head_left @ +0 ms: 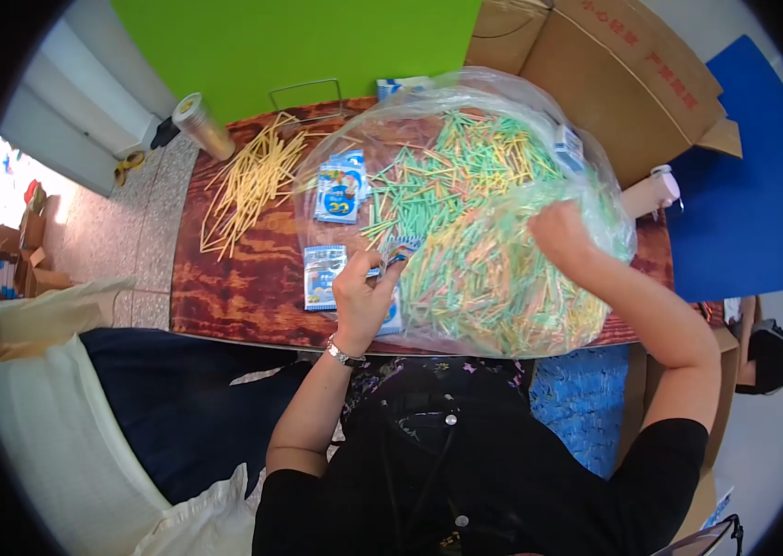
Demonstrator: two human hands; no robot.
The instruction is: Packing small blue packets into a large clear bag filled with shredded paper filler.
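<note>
My left hand, a watch on its wrist, is closed on a small blue-and-white packet, whose upper end points away from me. My right hand is a fist over a large clear plastic bag lying spread on the table. What its fingers hold, if anything, is hidden. Many short green, yellow and pink sticks fill the bag, partly under crumpled film. More blue-and-white packets lie left of the sticks, with others beside my left hand.
Long pale yellow sticks lie loose on the wood-patterned table. A tape roll stack and a wire stand are at the back left. A cardboard box and pink bottle stand right. Another person is far right.
</note>
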